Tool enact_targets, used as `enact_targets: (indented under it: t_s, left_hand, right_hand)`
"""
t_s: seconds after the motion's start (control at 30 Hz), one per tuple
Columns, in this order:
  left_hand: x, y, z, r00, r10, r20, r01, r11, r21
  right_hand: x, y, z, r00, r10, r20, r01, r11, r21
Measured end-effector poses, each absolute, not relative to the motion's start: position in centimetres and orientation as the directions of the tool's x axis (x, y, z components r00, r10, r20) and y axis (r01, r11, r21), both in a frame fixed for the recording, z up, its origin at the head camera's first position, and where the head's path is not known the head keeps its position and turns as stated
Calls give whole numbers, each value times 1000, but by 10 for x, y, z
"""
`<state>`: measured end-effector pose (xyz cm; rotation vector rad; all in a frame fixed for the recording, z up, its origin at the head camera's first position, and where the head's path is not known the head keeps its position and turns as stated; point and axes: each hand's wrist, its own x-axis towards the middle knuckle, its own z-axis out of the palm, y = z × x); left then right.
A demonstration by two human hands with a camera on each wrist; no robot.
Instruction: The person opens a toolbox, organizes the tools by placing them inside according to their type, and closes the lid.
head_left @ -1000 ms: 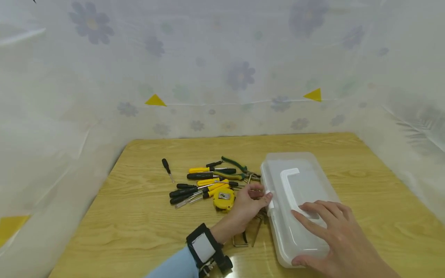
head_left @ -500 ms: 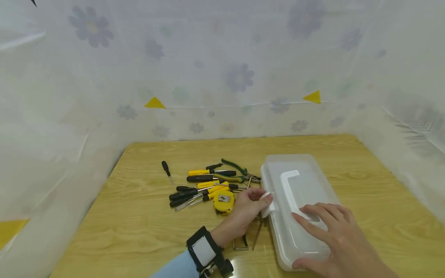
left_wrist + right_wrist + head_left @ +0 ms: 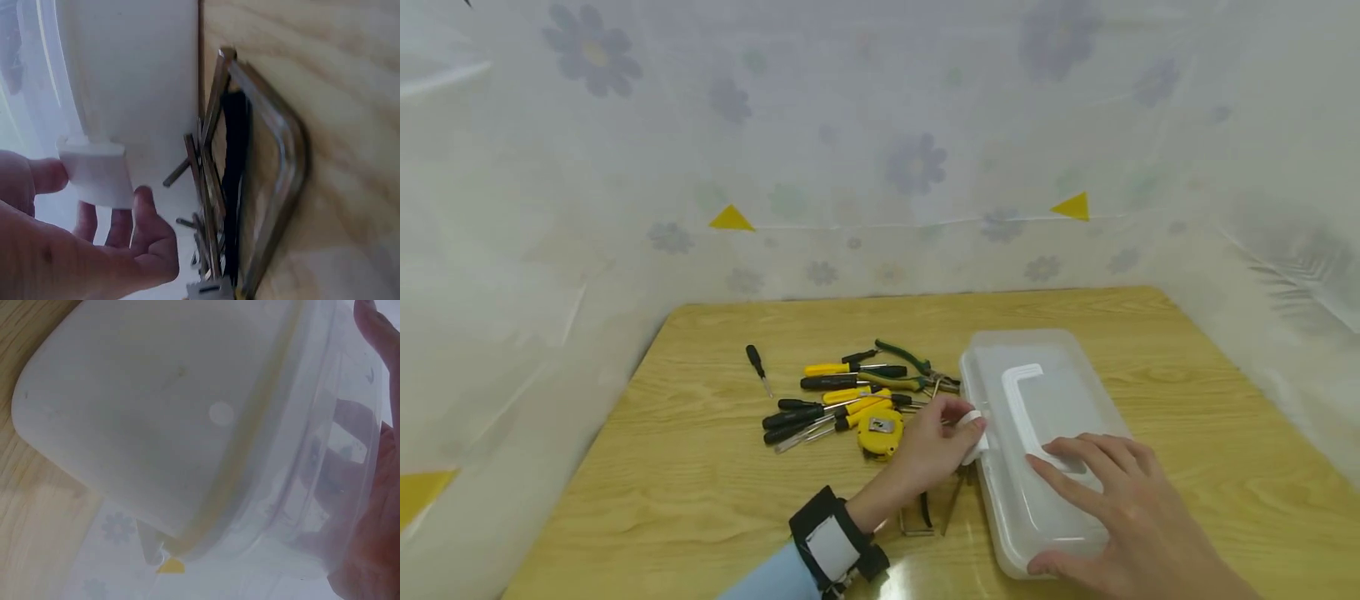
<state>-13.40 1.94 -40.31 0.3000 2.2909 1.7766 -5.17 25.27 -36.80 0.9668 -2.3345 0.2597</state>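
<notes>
A plastic storage box with a translucent lid (image 3: 1078, 375) and a white handle (image 3: 1018, 408) sits at the right of the table in the head view. My left hand (image 3: 932, 450) is at its left side, pinching the white latch (image 3: 973, 457). In the left wrist view the latch (image 3: 97, 175) tilts out from the box wall (image 3: 140, 69), between thumb and fingers. My right hand (image 3: 1131, 508) rests on the lid near the handle, fingers spread. From the right wrist, the box's pale body (image 3: 119, 419) fills much of the view.
Left of the box lie several screwdrivers (image 3: 827, 382), green-handled pliers (image 3: 891, 382) and a yellow tape measure (image 3: 880, 433). Metal hex keys (image 3: 290, 150) lie close beside the box wall. One small black screwdriver (image 3: 755, 360) lies apart at the left.
The latch has swung outward from the box's side, with my left thumb and fingers on it. My right hand has stayed in place on the lid.
</notes>
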Motion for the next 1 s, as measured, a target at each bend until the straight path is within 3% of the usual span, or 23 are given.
enact_targets:
  t_s: [0.43,0.6,1.0]
  left_hand:
    - [-131,-3,-405,-890,421,174,352,392,850]
    - [-130,-13,-408,-873,449,191,416,481,772]
    - [-130,-21,-409,-817,515,260,577,723,380]
  right_hand:
    - [-52,253,-369,-570,-564,597,-689,724,26]
    - [-51,252,-370,-561,-567,603,-693,720,33]
    - [-51,250,-369,-572,-564,596,-684,729,33]
